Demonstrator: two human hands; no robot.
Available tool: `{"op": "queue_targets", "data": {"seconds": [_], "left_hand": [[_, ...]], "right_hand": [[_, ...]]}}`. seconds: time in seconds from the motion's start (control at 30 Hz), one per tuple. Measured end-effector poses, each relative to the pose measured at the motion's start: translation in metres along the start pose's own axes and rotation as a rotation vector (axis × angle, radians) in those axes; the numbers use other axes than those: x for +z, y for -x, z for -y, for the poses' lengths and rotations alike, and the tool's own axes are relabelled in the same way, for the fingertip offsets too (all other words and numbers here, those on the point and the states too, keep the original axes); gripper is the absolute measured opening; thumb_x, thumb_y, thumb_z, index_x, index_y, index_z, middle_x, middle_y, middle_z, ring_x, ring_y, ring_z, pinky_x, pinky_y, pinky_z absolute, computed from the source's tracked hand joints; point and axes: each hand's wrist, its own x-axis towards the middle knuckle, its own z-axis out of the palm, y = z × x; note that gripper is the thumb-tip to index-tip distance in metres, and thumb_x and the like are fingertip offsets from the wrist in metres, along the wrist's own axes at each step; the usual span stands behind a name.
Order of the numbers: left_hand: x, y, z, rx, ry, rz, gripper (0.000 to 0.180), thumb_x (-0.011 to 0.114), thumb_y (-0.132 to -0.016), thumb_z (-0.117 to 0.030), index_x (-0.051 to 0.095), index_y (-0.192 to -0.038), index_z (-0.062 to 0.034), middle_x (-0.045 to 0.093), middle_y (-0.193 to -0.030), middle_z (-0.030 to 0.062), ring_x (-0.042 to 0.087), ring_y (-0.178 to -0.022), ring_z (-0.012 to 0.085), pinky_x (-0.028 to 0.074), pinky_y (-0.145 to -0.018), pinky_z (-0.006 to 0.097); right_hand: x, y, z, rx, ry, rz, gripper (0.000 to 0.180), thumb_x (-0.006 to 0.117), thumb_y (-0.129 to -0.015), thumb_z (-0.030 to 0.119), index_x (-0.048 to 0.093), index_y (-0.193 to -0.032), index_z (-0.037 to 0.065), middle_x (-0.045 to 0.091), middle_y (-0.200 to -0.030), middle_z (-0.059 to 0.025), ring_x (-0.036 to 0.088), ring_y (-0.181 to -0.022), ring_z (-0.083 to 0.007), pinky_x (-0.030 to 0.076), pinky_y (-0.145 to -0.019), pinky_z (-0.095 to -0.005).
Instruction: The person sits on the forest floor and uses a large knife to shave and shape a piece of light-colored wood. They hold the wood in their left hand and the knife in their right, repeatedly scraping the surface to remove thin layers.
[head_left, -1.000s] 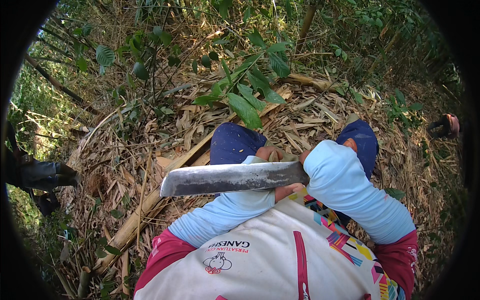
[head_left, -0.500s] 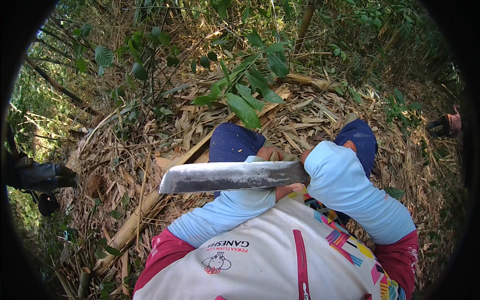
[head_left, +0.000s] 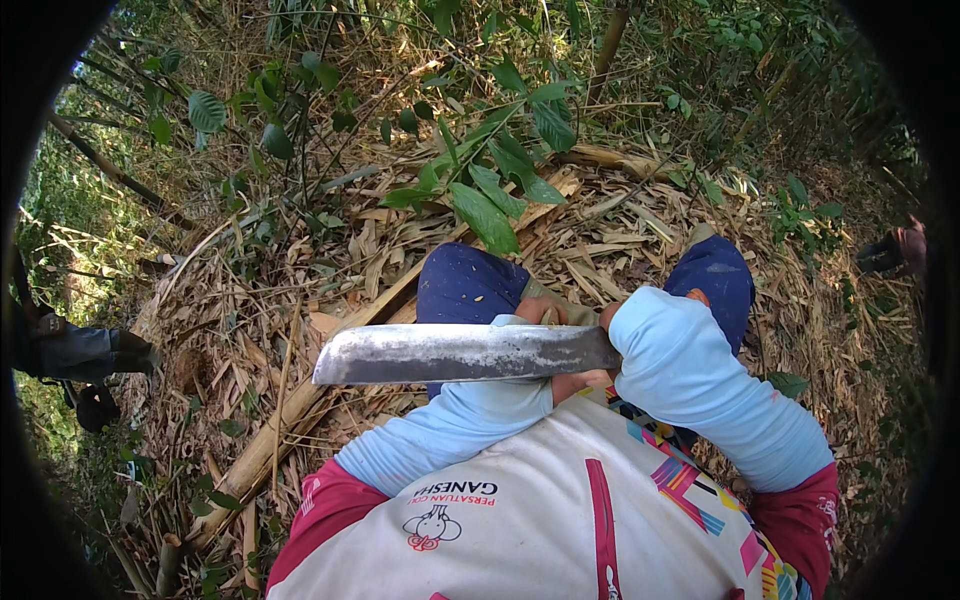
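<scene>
A machete [head_left: 465, 354] with a broad, worn, two-toned blade lies level across the front of my body, its square tip pointing left. Its handle end goes in under my right cuff, where my right hand [head_left: 608, 316] is closed round it, mostly covered by the light blue sleeve. Behind the blade is my left hand [head_left: 541, 307]; only bits of skin show along the blade's edges, and its fingers are hidden. My left forearm [head_left: 460, 408] passes beneath the blade. My navy-covered knees [head_left: 465, 284] are bent just beyond.
Dry bamboo leaves [head_left: 380, 250] cover the ground. A long pole [head_left: 268, 445] lies slantwise at left. A leafy green sprig [head_left: 490, 205] stands ahead. One person's legs [head_left: 80, 352] show at far left; another person [head_left: 908, 246] is at far right.
The machete's tip has shifted slightly left and its blade catches more light. The person at far right has moved a little. My arms have hardly moved.
</scene>
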Motion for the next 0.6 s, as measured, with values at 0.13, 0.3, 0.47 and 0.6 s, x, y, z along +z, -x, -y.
{"op": "queue_targets", "data": {"seconds": [0.13, 0.3, 0.47, 0.6], "left_hand": [[0.001, 0.002, -0.002, -0.015, 0.008, 0.002, 0.068, 0.091, -0.067, -0.032, 0.045, -0.106, 0.0007, 0.055, -0.070, 0.0052, 0.056, -0.059, 0.0173, 0.040, -0.052, 0.031], [0.000, 0.005, -0.003, -0.073, 0.024, 0.031, 0.055, 0.086, -0.073, -0.036, 0.056, -0.102, 0.0002, 0.058, -0.086, 0.0078, 0.057, -0.073, 0.0189, 0.044, -0.063, 0.032], [0.001, 0.009, -0.002, -0.108, 0.060, 0.028, 0.051, 0.086, -0.073, -0.036, 0.060, -0.100, -0.0004, 0.057, -0.089, 0.0085, 0.057, -0.075, 0.0189, 0.045, -0.065, 0.031], [0.003, 0.012, -0.003, -0.108, 0.047, 0.021, 0.055, 0.086, -0.072, -0.034, 0.057, -0.102, 0.0006, 0.056, -0.090, 0.0090, 0.056, -0.076, 0.0182, 0.044, -0.066, 0.031]], "right_hand": [[0.005, 0.005, 0.001, -0.012, -0.050, -0.085, 0.026, 0.074, -0.068, 0.028, 0.062, -0.084, 0.012, 0.060, -0.075, -0.0113, 0.063, -0.074, -0.0343, 0.042, -0.069, -0.0503], [-0.004, 0.005, 0.008, 0.002, 0.004, -0.039, 0.027, 0.075, -0.066, 0.027, 0.061, -0.084, 0.012, 0.060, -0.075, -0.0108, 0.063, -0.073, -0.0334, 0.043, -0.068, -0.0494], [-0.009, 0.005, 0.013, 0.007, 0.021, -0.007, 0.028, 0.076, -0.064, 0.024, 0.062, -0.085, 0.011, 0.061, -0.076, -0.0106, 0.063, -0.074, -0.0332, 0.043, -0.068, -0.0500], [-0.008, 0.007, 0.011, 0.000, -0.029, 0.001, 0.029, 0.074, -0.064, 0.022, 0.062, -0.087, 0.011, 0.061, -0.078, -0.0114, 0.064, -0.076, -0.0338, 0.045, -0.069, -0.0488]]}}
